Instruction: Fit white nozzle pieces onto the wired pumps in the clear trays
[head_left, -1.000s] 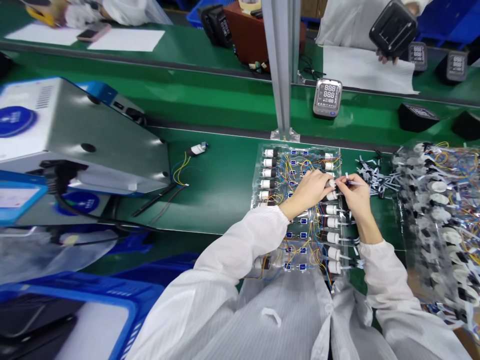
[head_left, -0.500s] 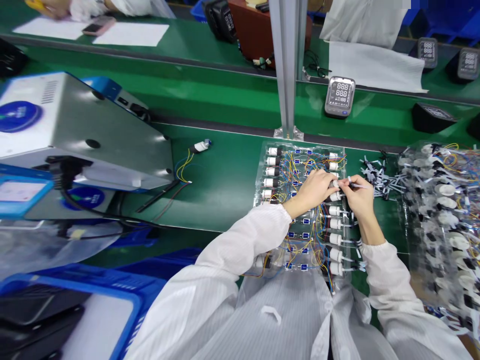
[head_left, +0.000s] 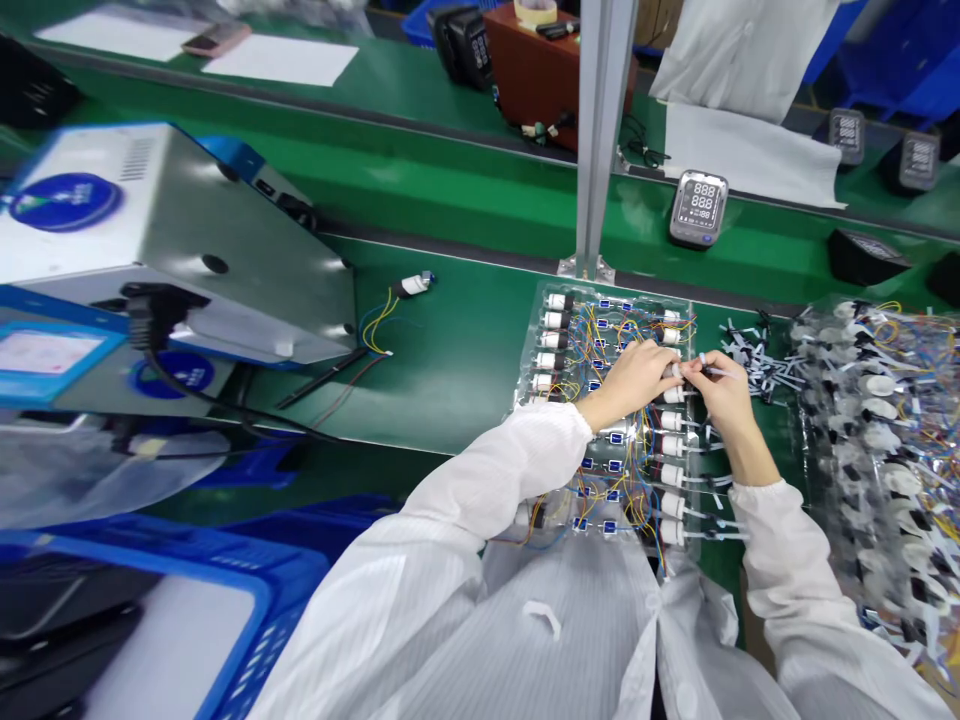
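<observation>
Left hand [head_left: 637, 378] pinches a white cylinder [head_left: 673, 370] over the right side of the clear tray [head_left: 652, 295]; right hand [head_left: 726, 392] pinches a slim tube [head_left: 723, 373] beside it. Judged step: joining them; next move calls for straight, steady pressure. Loose tubes [head_left: 757, 362] lie on the counter [head_left: 465, 370].

White cylinder [head_left: 673, 371] and pale strip [head_left: 724, 373], close together in my grip
My left fingers [head_left: 657, 359] pinch the cylinder over the right side of the clear tray [head_left: 532, 345]; my right fingers [head_left: 706, 382] hold the strip sideways. The tray lies flat on the green counter [head_left: 465, 375], two columns of white-and-black cylinders [head_left: 671, 420] and coloured wires [head_left: 636, 465] flanking small blue parts [head_left: 616, 438].
</observation>
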